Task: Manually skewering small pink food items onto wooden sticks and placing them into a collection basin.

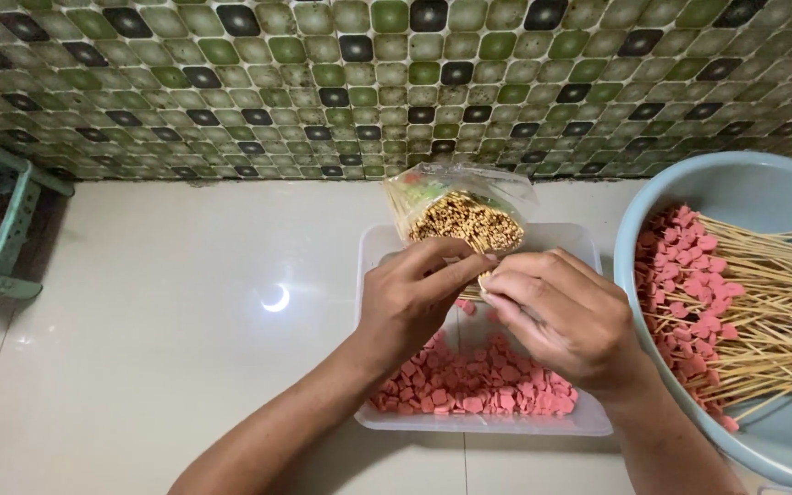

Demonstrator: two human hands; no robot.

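Observation:
My left hand (414,298) and my right hand (561,316) meet over a clear plastic tray (579,423) that holds several pink sausage pieces (474,376). Both hands pinch at the lower end of a bundle of bamboo skewers (466,220) still in its clear plastic bag, which leans on the tray's far edge with the skewer tips facing me. My fingers hide the bundle's lower end, so I cannot tell which hand bears it.
A pale blue basin (735,183) at the right holds several skewers (772,302) threaded with pink pieces. A green plastic rack (6,229) stands at the far left. A green and black mosaic tile wall (396,82) backs the white counter (167,321).

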